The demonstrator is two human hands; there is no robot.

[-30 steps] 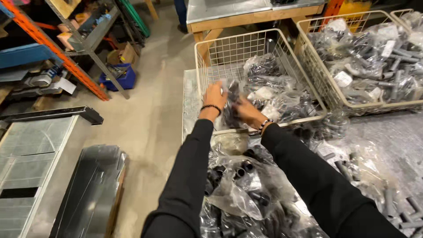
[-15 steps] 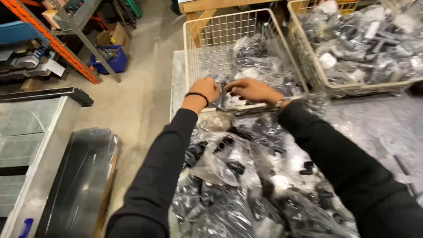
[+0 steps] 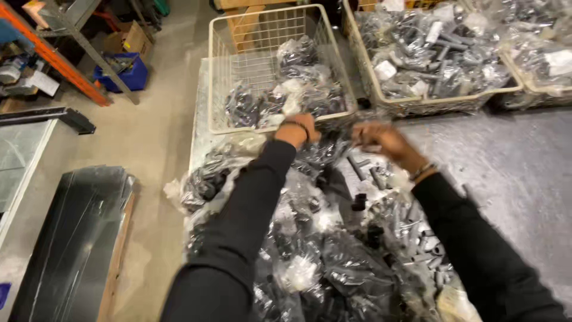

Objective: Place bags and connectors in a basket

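Note:
My left hand, with a dark band at the wrist, is fisted at the front rim of a white wire basket. My right hand is a short way to its right, blurred by motion. Both hands grip a clear plastic bag of dark parts that hangs between them, just in front of the basket. More such bags lie inside the basket. Below my arms is a heap of clear bags with black and grey parts on the grey table.
Two more wire baskets full of bagged grey parts stand at the back right. On the floor to the left are a wrapped dark panel, an orange rack post and a blue bin.
My hands have come back from inside the basket to its front rim and moved apart, with a bag between them. The view has shifted to the right and nearer the table.

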